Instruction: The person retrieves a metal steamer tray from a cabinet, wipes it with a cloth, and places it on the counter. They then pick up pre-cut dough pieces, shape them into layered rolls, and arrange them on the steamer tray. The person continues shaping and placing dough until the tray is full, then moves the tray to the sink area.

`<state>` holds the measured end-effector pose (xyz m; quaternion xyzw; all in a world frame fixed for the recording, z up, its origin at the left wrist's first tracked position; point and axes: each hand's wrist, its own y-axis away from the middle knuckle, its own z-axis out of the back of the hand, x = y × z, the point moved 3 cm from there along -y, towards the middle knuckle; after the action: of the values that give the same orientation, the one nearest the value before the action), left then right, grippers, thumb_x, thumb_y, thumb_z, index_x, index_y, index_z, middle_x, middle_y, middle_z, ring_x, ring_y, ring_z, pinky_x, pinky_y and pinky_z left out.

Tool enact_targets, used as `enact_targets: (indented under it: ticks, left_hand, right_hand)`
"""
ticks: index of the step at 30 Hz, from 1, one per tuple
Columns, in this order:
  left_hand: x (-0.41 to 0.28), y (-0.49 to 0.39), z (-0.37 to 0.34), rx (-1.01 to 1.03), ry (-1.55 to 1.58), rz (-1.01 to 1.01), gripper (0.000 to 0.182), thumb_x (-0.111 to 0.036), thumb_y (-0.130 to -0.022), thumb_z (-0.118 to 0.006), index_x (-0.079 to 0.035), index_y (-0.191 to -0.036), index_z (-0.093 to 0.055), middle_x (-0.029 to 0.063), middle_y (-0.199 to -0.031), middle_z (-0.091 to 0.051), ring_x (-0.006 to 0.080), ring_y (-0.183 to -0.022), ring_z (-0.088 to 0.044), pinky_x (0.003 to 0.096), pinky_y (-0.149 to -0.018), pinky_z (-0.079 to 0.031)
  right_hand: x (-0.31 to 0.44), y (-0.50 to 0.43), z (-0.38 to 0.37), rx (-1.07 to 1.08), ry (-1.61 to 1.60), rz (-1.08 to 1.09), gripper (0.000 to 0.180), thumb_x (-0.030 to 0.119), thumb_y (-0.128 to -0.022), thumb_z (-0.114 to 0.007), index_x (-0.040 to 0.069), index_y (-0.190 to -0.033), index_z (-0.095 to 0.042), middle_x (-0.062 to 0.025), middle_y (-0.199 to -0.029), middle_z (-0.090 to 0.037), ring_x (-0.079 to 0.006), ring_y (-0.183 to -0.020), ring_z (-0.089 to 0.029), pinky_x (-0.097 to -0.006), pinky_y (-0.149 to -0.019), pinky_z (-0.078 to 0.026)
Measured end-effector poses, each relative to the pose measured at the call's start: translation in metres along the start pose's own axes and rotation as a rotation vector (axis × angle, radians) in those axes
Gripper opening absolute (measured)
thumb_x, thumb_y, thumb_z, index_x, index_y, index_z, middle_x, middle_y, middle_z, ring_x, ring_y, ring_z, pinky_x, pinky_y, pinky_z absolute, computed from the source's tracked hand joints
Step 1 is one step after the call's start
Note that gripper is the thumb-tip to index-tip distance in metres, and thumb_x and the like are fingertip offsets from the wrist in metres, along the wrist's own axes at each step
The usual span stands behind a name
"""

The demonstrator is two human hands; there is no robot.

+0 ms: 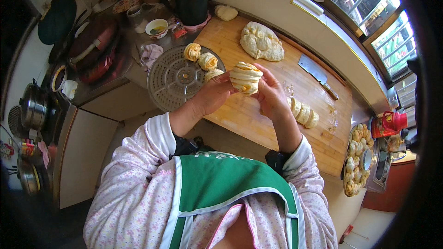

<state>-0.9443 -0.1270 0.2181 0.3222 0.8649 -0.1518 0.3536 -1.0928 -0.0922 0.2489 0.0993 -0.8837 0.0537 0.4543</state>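
A layered, twisted dough roll (246, 78) is held up between my left hand (216, 93) and my right hand (272, 93), over the wooden board (238, 121). My left hand's fingers press its left side; my right hand's fingers hold its right side. Beside my left hand, a round perforated metal steamer tray (169, 86) carries several shaped rolls (207, 61) along its upper right edge. Cut dough pieces (303, 113) lie in a row right of my right wrist. A large lump of dough (262, 41) rests at the back of the board.
A cleaver (313, 69) and a long rolling pin (311, 58) lie along the board's back edge. At the left back stand a black kettle (191, 0) and a small bowl (156, 28) with a spoon. Right of the board are a tray of rolls (353, 166) and a red thermos (386, 124).
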Motion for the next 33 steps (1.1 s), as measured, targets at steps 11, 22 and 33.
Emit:
enact_targets:
  ticks: [11,22,33]
  left_hand:
    - [0.022,0.076,0.031,0.018,-0.227,0.337,0.07,-0.012,-0.081,-0.058,-0.01,-0.138,-0.017,0.0062,-0.125,-0.039,0.0142,-0.116,-0.038,0.0295,-0.097,-0.034]
    - [0.01,0.054,0.071,-0.211,-1.117,-0.001,0.038,-0.011,-0.076,-0.066,-0.007,-0.11,-0.05,0.0051,-0.099,-0.05,0.0137,-0.088,-0.052,0.0277,-0.078,-0.044]
    - [0.013,0.035,0.092,-0.019,-1.984,0.113,0.039,-0.026,-0.07,-0.061,-0.017,-0.106,-0.049,0.0074,-0.11,-0.045,0.0291,-0.109,-0.038,0.0431,-0.092,-0.033]
  right_hand:
    - [-0.142,0.033,0.046,-0.035,-0.309,-0.534,0.029,0.014,-0.087,-0.053,-0.001,-0.111,-0.049,-0.0075,-0.102,-0.057,-0.0148,-0.088,-0.058,-0.0238,-0.075,-0.051]
    - [-0.11,0.009,0.034,-0.18,0.559,-0.279,0.033,0.015,-0.085,-0.057,0.006,-0.116,-0.052,-0.0061,-0.102,-0.059,-0.0128,-0.076,-0.057,-0.025,-0.063,-0.052]
    - [0.018,0.035,0.142,-0.286,1.37,-0.2,0.035,0.018,-0.079,-0.064,0.005,-0.11,-0.058,-0.0128,-0.103,-0.062,-0.0195,-0.096,-0.058,-0.0296,-0.082,-0.044]
